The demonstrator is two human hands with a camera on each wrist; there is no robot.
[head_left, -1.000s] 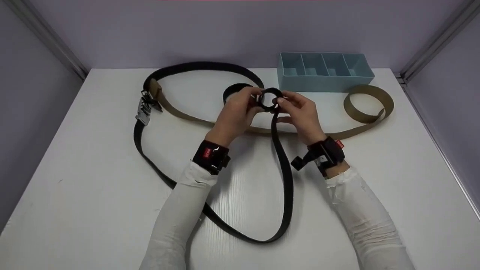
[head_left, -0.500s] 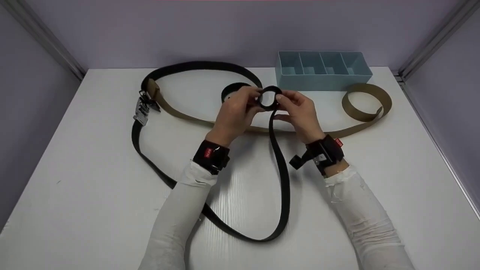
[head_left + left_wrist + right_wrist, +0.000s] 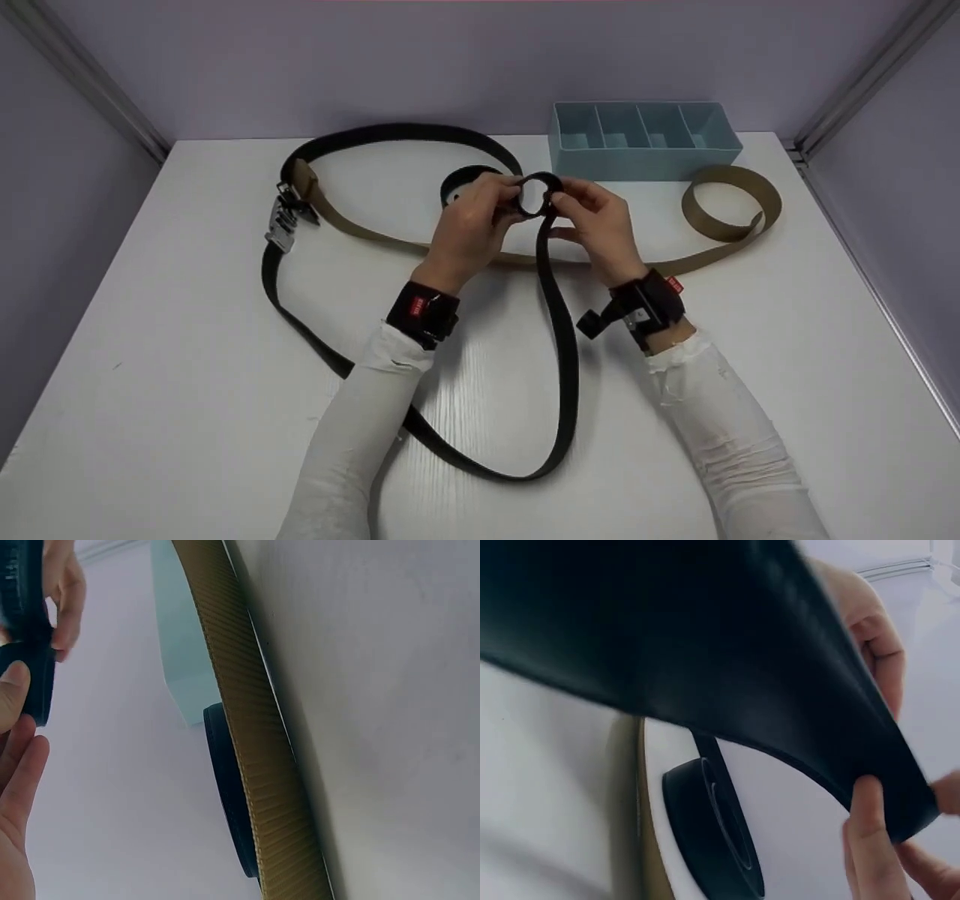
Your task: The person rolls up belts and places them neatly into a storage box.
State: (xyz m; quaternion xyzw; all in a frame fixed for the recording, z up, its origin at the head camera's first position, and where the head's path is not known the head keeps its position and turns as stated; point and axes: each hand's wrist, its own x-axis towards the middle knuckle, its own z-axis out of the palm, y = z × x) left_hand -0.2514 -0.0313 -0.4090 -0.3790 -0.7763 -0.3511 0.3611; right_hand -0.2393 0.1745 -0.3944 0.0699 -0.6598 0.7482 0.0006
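Observation:
Close together in the head view, both hands hold a small ring-shaped roll at the end of a black belt (image 3: pixel 568 375). My left hand (image 3: pixel 466 236) pinches the roll's left side with thumb and fingers. Thumb and fingers of my right hand (image 3: pixel 604 229) pinch its right side, where the strap drops away. From there the strap loops toward the front edge and back under the left forearm to a silver buckle (image 3: pixel 282 225). In the left wrist view, the fingers hold the rolled black strap (image 3: pixel 26 600). The strap fills much of the right wrist view.
A tan belt (image 3: pixel 367 231) runs behind the hands to a loose coil (image 3: pixel 731 176) at right. Another black belt (image 3: pixel 405 132) arcs along the back; a black coil (image 3: pixel 469 174) stands behind the left hand. A blue four-part tray (image 3: pixel 630 165) stands at the back right.
The roll has turned slightly and its opening looks narrower between the fingers. Both hands keep their grip in nearly the same place. The whole head view has shifted a little.

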